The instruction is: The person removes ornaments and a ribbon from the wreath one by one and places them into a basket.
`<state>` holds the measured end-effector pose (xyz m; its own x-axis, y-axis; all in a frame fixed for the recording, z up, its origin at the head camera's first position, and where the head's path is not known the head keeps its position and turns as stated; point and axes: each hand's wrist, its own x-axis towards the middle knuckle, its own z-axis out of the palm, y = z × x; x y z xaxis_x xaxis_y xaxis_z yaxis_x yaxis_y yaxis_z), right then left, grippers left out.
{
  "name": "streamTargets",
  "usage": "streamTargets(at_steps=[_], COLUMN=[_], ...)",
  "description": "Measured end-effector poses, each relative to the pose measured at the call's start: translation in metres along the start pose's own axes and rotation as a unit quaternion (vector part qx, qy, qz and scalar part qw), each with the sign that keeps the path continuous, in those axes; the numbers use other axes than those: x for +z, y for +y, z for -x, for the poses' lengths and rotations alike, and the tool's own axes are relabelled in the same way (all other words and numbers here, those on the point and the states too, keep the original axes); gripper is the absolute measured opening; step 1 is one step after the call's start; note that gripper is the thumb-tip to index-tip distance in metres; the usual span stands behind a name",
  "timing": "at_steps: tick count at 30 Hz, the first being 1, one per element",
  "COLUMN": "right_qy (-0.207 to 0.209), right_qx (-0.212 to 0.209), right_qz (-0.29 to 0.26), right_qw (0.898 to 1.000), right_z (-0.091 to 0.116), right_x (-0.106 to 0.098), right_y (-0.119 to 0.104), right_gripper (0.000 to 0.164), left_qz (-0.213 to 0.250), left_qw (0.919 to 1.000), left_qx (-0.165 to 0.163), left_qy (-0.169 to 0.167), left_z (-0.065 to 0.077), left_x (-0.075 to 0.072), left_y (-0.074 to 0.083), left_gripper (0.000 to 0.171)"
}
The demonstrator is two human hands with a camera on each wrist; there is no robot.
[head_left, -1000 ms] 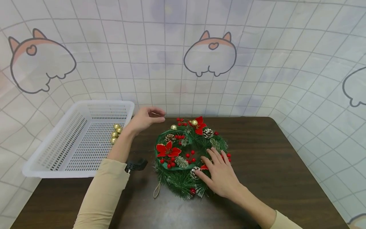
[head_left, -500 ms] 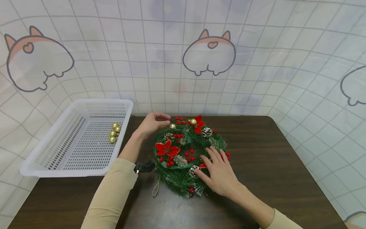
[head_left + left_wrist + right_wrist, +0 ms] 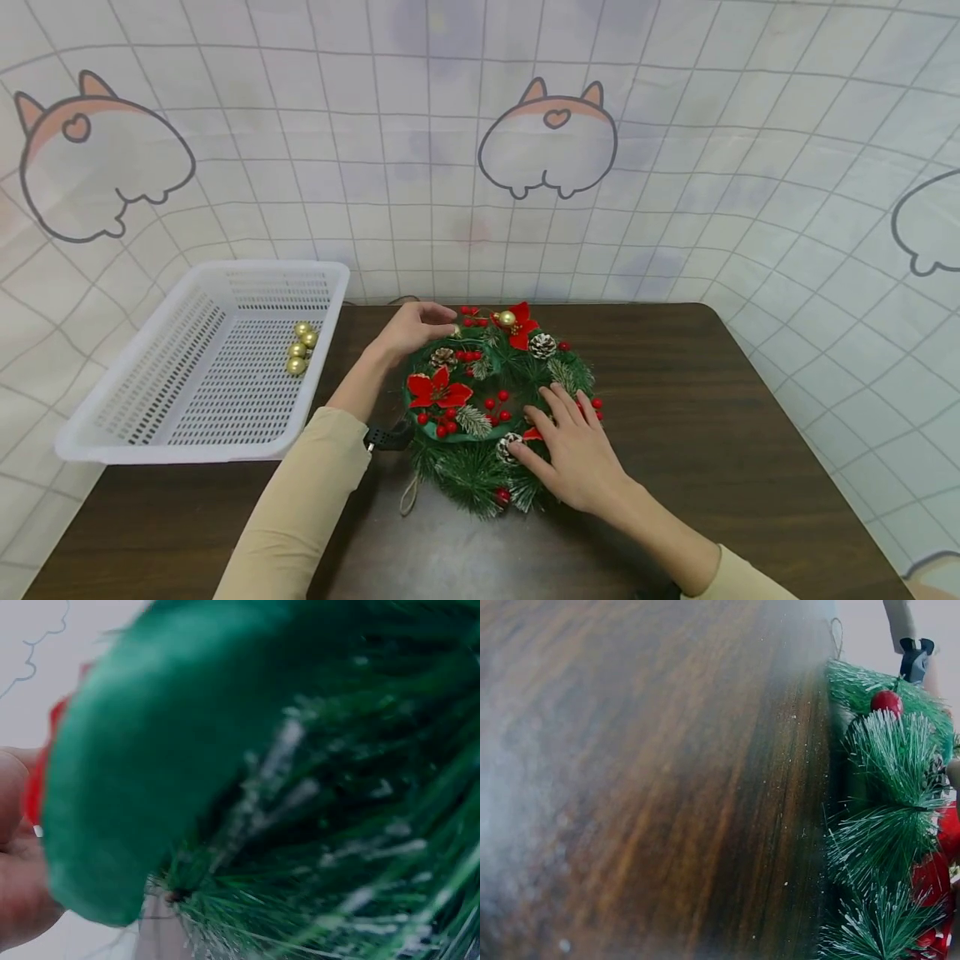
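Observation:
A green Christmas wreath (image 3: pixel 472 475) lies on the table, dressed with red poinsettias (image 3: pixel 438 390), pine cones (image 3: pixel 542 345), red berries and gold balls. At its back left edge my left hand (image 3: pixel 411 329) pinches a small gold ball (image 3: pixel 457 332), which its thumb mostly hides. In the left wrist view, fingers (image 3: pixel 22 900) show behind the smooth green band (image 3: pixel 142 750). Spread over the wreath's right side, my right hand (image 3: pixel 577 454) rests with extended fingers, its thumb by a frosted pine cone (image 3: pixel 510 448).
To the left stands a white plastic basket (image 3: pixel 187 454) with several gold balls (image 3: pixel 297 350) in it. A twine loop (image 3: pixel 408 497) sticks out at the wreath's lower left. Dark wooden table (image 3: pixel 712 433) extends around; a white tiled-pattern sheet (image 3: pixel 420 208) rises behind.
My left hand has moved right, from beside the basket to the gold ball at the wreath's back left, and its fingers have come round the ball. The right hand has stayed on the wreath.

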<state>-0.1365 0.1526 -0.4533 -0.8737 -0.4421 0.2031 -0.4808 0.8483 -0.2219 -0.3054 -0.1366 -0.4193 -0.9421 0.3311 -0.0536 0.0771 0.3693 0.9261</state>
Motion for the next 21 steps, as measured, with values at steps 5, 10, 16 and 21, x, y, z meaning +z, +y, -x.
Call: streamTargets(at_steps=[5,10,16,21], right_qy=[-0.002,-0.002,-0.001,-0.002], right_qx=[0.000,0.000,0.000,0.001], right_qz=[-0.005,-0.009,-0.009,-0.006], right_qw=[1.000,1.000,1.000,1.000], right_z=[0.0002,0.0004,0.0007,0.0008], right_x=[0.0005,0.0013,0.0019,0.0016], right_y=[0.0010,0.0009,0.0009,0.0017], right_gripper=[0.069,0.068,0.070,0.070], left_qz=[-0.005,-0.023,-0.028,-0.022], left_qw=[0.9998,0.9994,0.9994,0.9997], left_qx=[-0.013,-0.014,-0.009,0.005], left_qy=[-0.014,-0.021,-0.018,-0.013], left_z=[-0.0019,-0.0008,0.0021,0.0036], left_x=[0.0010,0.0003,-0.0001,-0.0012], left_y=[-0.0033,-0.0036,-0.0034,0.0005], left_gripper=[0.037,0.036,0.036,0.035])
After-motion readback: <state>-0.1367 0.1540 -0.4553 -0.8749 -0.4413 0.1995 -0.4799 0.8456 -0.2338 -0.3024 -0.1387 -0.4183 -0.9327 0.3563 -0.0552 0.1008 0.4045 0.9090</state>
